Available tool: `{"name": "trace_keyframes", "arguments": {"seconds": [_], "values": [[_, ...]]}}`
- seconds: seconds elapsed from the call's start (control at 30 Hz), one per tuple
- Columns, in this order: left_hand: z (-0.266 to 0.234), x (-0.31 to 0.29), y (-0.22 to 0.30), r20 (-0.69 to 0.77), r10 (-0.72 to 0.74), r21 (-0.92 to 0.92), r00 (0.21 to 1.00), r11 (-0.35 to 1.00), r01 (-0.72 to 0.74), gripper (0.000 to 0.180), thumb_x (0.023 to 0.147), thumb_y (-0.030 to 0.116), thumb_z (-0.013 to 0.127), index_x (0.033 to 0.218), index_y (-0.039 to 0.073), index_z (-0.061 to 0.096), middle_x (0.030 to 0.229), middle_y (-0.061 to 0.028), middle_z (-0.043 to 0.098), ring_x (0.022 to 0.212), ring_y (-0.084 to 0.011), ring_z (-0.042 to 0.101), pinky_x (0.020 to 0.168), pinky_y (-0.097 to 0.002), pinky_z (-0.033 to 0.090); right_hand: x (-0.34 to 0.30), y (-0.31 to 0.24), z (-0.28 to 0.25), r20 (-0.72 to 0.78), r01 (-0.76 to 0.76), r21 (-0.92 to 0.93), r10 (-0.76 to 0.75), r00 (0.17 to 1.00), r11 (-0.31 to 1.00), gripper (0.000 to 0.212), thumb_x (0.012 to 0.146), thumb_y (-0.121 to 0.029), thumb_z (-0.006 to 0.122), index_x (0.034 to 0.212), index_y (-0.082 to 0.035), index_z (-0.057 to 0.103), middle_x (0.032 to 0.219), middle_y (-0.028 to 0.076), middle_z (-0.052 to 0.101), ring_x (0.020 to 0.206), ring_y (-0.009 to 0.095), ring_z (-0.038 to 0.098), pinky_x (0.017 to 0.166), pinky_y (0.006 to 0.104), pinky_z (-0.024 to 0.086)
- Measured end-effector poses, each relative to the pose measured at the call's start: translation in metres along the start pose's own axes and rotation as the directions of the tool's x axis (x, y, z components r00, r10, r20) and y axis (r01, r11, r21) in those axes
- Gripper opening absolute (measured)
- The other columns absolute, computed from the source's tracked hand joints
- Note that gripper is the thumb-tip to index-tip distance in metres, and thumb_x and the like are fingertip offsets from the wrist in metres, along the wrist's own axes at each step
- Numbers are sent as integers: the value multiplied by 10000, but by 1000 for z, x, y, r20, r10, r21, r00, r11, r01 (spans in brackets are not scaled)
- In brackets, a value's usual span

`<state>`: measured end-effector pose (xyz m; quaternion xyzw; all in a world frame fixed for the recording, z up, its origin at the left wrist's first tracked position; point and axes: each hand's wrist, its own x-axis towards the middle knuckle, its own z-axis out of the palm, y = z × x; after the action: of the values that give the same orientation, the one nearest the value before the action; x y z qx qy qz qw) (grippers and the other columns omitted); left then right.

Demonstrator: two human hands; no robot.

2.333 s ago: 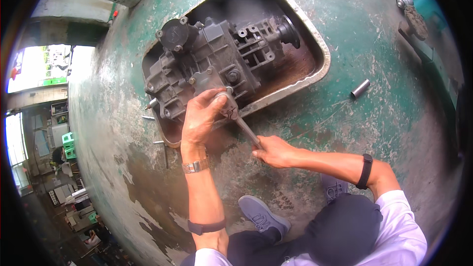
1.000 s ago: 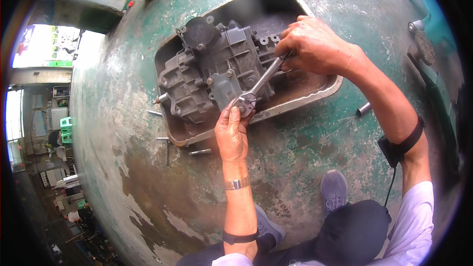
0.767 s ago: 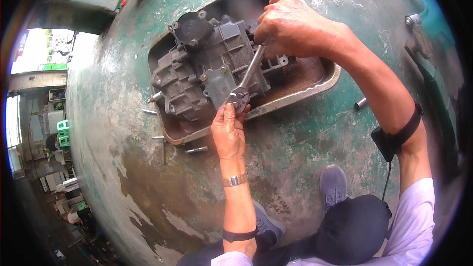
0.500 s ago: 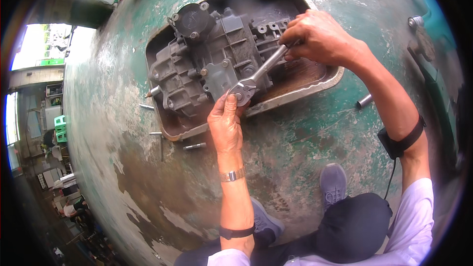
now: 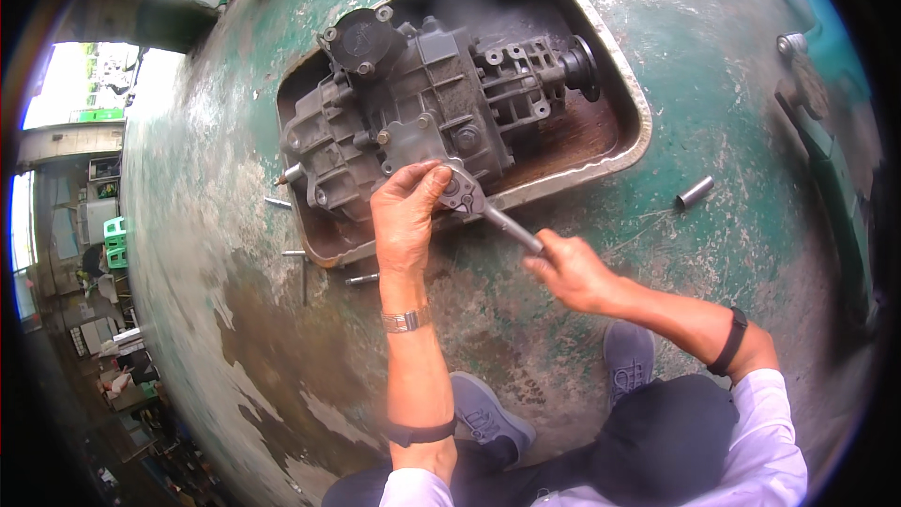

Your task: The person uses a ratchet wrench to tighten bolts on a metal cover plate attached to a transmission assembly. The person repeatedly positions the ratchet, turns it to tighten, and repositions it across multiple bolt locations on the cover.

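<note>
The person's left hand (image 5: 410, 216) has its thumb and fingers pressed to the head of a silver-grey steel ratchet wrench (image 5: 498, 217); the right hand (image 5: 574, 272), lower and to the right, is closed around the end of the handle. From where I stand, the wrench slants between the two hands, its head over the near corner of a flat grey metal cover plate (image 5: 413, 142). That plate sits on the bulky, ribbed grey metal gearbox (image 5: 449, 80), which lies just beyond the hands in a dark rectangular tray with a pale, worn metal rim (image 5: 574, 170).

I'd judge the work to be partway along. The plate is on the casing, and two bolt heads (image 5: 383, 137) show in it beyond the left hand. Whatever is under the wrench is covered, so I can't tell how much turning is left, or whether it is being tightened or undone.

Well to the right of the right hand, a shiny steel cylinder (image 5: 695, 192) lies on the floor, untouched. A short metal rod (image 5: 361, 279) lies just left of the left wrist.
</note>
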<state>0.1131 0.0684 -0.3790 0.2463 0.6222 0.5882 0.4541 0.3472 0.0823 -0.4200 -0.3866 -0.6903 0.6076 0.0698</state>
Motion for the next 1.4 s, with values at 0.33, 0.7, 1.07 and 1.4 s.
{"name": "trace_keyframes", "arguments": {"seconds": [0.33,0.7,1.07,1.4], "values": [[2,0,16,101,-77,137,992,989,62,231,896,167,751,1081,36,707,834,13,667,672,-58,596,593,-224,540,23,-3,60,357,-121,224,34,934,967,207,946,-204,598,981,-5,557,822,152,654,765,280,654,731,410,513],[3,-44,-8,-28,101,-310,994,945,-105,218,945,49,655,1144,-21,604,1070,-130,690,914,-206,689,827,-367,599,-12,-20,-58,-25,186,-207,-196,980,960,238,883,-238,689,1026,-52,649,842,185,669,817,404,648,706,495,496],[24,-38,-36,-154,100,-471,983,867,-162,133,983,79,613,1094,32,559,1054,-90,658,933,-207,682,846,-367,590,31,-69,-134,18,396,-664,-516,856,634,176,776,-179,760,879,-53,692,782,123,657,750,353,645,656,437,508],[35,-34,-36,-153,142,-383,978,904,-191,190,1000,150,602,1125,18,544,1083,-78,639,988,-188,655,897,-403,588,77,-112,-165,124,438,-734,-532,837,519,206,734,-195,795,895,-79,738,835,107,688,824,327,644,752,436,502]]}}
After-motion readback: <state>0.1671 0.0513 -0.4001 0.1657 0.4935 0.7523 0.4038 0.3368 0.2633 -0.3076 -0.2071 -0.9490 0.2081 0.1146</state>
